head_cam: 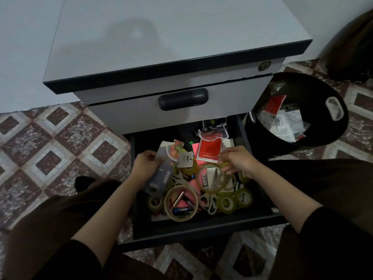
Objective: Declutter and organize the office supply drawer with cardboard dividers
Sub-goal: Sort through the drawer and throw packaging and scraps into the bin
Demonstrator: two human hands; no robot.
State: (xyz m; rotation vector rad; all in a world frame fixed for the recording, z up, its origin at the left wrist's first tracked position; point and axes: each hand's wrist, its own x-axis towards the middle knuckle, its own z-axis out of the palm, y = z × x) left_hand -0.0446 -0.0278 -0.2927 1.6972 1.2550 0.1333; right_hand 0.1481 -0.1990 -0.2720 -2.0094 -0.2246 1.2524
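Two hands are inside the open drawer (201,229) of a grey cabinet (161,47). The left hand (146,164) grips a grey packet (163,174) with the word SPOON on it, and its fingers are curled round the far end of this packet. The right hand (238,160) has its fingers bent down over a thin yellow-green thing (225,164); I cannot tell whether it pinches it. Just under these fingers lies a big clear tape roll (212,190), with scissors (217,176) inside its ring. Just beyond the right hand lies a red packet (209,148) marked STATIONERY. Between the two hands there is a white price tag (185,159). Nearer to the person than the left hand lies a masking tape ring (167,203), and batteries (181,210) lie inside it. Beside the right wrist are small tape rolls (226,203). To the right of the right hand, outside the drawer, a black bin (323,91) stands on the floor with papers in it.
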